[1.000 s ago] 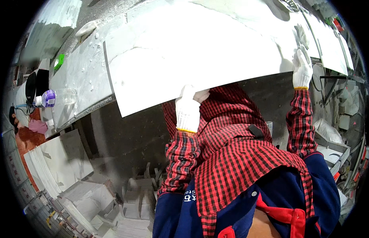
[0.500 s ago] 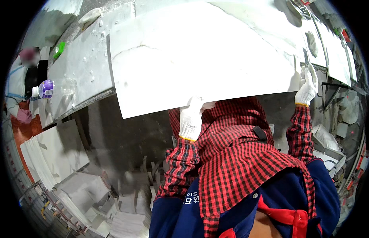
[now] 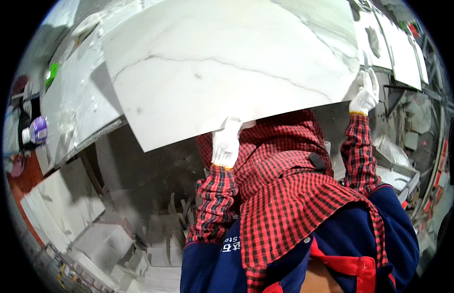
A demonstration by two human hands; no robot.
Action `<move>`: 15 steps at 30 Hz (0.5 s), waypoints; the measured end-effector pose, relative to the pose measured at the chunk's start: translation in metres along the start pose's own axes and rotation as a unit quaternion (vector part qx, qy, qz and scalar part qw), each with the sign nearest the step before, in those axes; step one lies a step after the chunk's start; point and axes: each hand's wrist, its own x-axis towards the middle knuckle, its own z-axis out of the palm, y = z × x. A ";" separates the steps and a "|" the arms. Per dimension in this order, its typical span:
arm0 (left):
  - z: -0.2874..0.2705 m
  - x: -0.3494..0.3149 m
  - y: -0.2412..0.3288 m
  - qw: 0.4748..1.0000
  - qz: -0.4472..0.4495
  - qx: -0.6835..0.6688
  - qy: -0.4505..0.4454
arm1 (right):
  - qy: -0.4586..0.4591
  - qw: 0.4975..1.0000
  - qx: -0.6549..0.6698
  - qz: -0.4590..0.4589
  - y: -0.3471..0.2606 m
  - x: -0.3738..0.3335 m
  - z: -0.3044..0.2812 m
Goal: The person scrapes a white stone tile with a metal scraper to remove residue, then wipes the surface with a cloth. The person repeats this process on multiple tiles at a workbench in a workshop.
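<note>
- Change noted: against half a second ago, the pale veined slab (image 3: 212, 73) has lost most of its glare, its veins now read clearly, and the shadow beside its left edge is much broader. You appear to have raised or tilted it off the bench (image 3: 73, 93); part of the shift is your head moving.
- Bearing on the work: judged from this, the slab is in mid-handling, its weight probably coming onto your hands, so an even hold matters.
- Slab position: in front of you, above the bench, its near edge overhanging toward your checked apron (image 3: 285, 210).
- Left hand (image 3: 226, 144): gloved, grasping the slab's near edge left of your middle; the fingers beneath cannot be seen.
- Right hand (image 3: 365, 93): gloved, at the slab's near right corner, fingers pointing away from you; whether it grips cannot be told.
- Bench surface: grey-white and marked with pale specks; a purple-labelled bottle (image 3: 37, 131) lies at its left end, and a bright green object (image 3: 51, 74) sits farther back.
- Room: pale panels (image 3: 65, 207) lean at lower left; a box-like tray (image 3: 398, 178) stands at lower right. Much of the rim is distorted.
</note>
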 end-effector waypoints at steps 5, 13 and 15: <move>-0.021 0.015 -0.039 0.981 -0.017 -0.189 -0.052 | 0.022 1.000 -0.011 0.011 -0.003 -0.001 0.006; -0.002 0.001 0.002 0.985 0.029 -0.168 -0.029 | 0.002 0.997 0.070 0.036 -0.011 -0.011 0.012; -0.010 0.005 -0.003 0.994 0.017 -0.109 -0.020 | 0.020 0.997 0.039 0.061 -0.012 -0.009 0.009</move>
